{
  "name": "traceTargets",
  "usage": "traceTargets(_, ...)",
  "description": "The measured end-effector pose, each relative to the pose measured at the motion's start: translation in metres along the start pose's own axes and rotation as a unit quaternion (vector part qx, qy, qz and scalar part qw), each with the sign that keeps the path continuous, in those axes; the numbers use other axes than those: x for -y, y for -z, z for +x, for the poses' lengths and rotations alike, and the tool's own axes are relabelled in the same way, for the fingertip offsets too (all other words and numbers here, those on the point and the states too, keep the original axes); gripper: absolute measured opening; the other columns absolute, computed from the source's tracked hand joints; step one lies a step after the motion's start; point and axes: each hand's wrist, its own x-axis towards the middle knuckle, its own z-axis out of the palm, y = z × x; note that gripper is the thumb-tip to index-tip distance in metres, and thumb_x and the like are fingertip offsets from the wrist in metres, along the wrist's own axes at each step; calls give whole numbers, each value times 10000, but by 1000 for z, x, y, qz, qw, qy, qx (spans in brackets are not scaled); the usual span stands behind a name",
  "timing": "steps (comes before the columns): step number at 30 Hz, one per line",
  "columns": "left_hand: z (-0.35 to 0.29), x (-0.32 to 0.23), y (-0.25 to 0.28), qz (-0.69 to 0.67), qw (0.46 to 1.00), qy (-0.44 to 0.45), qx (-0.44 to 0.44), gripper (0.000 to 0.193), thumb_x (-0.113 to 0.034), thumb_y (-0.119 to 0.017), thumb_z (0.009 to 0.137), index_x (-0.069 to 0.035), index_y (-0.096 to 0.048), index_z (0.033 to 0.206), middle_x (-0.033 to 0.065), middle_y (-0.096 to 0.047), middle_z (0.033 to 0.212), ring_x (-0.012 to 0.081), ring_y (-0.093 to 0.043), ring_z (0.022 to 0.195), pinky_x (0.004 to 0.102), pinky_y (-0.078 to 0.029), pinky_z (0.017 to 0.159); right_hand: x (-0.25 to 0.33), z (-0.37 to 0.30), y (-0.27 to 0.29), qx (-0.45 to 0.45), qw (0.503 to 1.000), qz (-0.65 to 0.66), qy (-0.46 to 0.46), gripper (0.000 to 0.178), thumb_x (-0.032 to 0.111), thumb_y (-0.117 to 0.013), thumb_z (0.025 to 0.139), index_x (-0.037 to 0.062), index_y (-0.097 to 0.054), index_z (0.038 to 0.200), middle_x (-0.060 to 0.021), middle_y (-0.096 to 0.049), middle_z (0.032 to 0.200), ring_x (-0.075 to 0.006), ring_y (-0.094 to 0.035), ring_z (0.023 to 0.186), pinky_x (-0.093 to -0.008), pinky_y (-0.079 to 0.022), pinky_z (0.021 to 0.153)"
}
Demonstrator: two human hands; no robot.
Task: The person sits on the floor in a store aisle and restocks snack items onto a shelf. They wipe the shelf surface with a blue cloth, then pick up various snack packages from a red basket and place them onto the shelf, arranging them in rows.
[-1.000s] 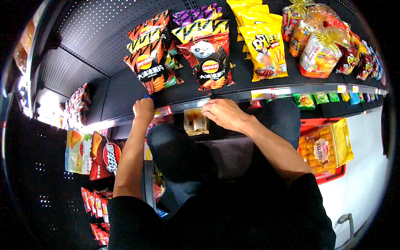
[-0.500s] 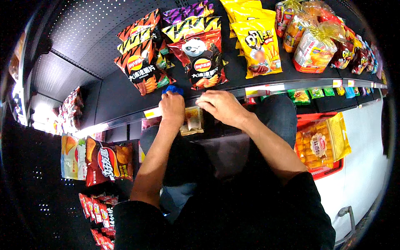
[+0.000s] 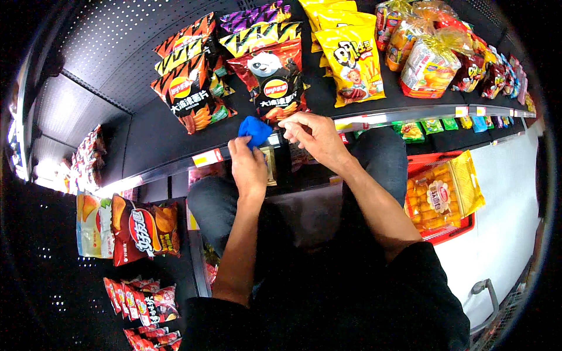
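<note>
My left hand (image 3: 248, 168) is closed on a bunched blue cloth (image 3: 254, 132), which lies at the front edge of the black shelf (image 3: 140, 149). Just right of it, my right hand (image 3: 321, 139) hovers over the same edge with its fingers loosely bent and apart, and nothing shows in them. Beyond the hands stands a dark red chip bag with a panda on it (image 3: 274, 79). To its left are orange and black chip bags (image 3: 186, 96). Below the edge, partly behind my left hand, a small clear-and-tan packet (image 3: 270, 167) shows.
Yellow snack bags (image 3: 353, 61) and bundled snack packs (image 3: 430, 67) stand farther right on the shelf. A red basket (image 3: 448, 235) with a bag of bread rolls (image 3: 440, 196) sits on the right. Brown chip bags (image 3: 143, 231) and small red packets (image 3: 140, 301) fill the left side.
My left hand has drawn back slightly from the shelf, and more of the blue cloth shows. My right hand has lifted and its fingers have curled. The view has shifted slightly.
</note>
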Motion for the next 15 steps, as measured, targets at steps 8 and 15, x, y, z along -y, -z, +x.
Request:
traceTargets(8, -23, -10, 42, -658, 670, 310, 148, 358, -94, -571, 862, -18, -565, 1211, 82, -663, 1056, 178, -664, 931, 323, -551, 870, -12, -30, 2, 24, 992, 49, -118, 349, 277, -549, 1016, 57, -592, 1284, -87, -666, 1112, -131, -638, 923, -295, -570, 729)
traceTargets(15, -47, -8, 42, -667, 656, 257, 244, 529, -106, -536, 852, 12, -463, 1362, 139, -600, 1261, 259, -611, 1136, 392, -494, 1002, 8, -73, -18, 53, 973, 197, -113, 433, 387, -633, 966, 28, -631, 1209, 4, -652, 1016, -62, -572, 895, -226, -470, 788)
